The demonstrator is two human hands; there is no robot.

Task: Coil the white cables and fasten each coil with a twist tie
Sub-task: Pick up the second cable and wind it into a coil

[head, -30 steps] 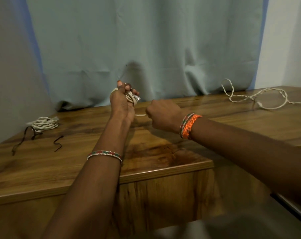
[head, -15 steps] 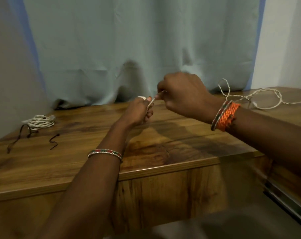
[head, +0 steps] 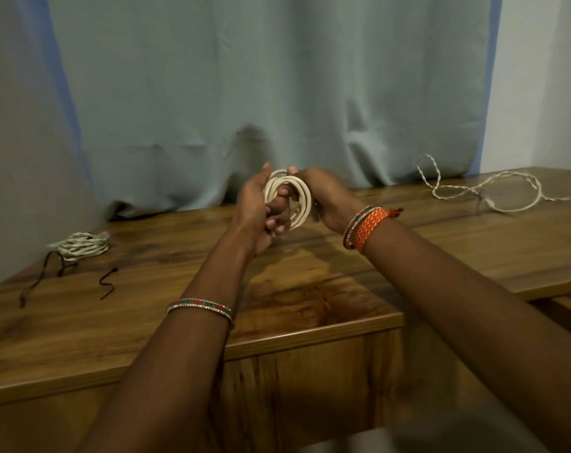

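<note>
Both forearms are being extended forward over the wooden table (head: 310, 308), converging above its middle. A coil of white cable (head: 294, 197) is being held upright in the air between the two hands, clear of the table surface.

The left hand (head: 254, 207) is being positioned at the left side of the coil, thumb pointing upward; its fingers (head: 277, 217) are being curled through the centre of the loops and round the lower strands. The right hand (head: 323, 194) is being placed on the right side of the coil, back of the hand toward the camera; its fingertips are being pinched on the top of the loops. A beaded bangle (head: 200, 307) is being worn on the left forearm, and an orange braided band (head: 366, 225) on the right wrist.

A finished coil (head: 81, 245) is lying on the far left of the table, with two dark twist ties (head: 107, 282) just beside it. An uncoiled white cable (head: 487, 191) is lying loose on the far right, well apart from the hands. A grey-blue curtain (head: 261, 76) is hanging behind the table.
</note>
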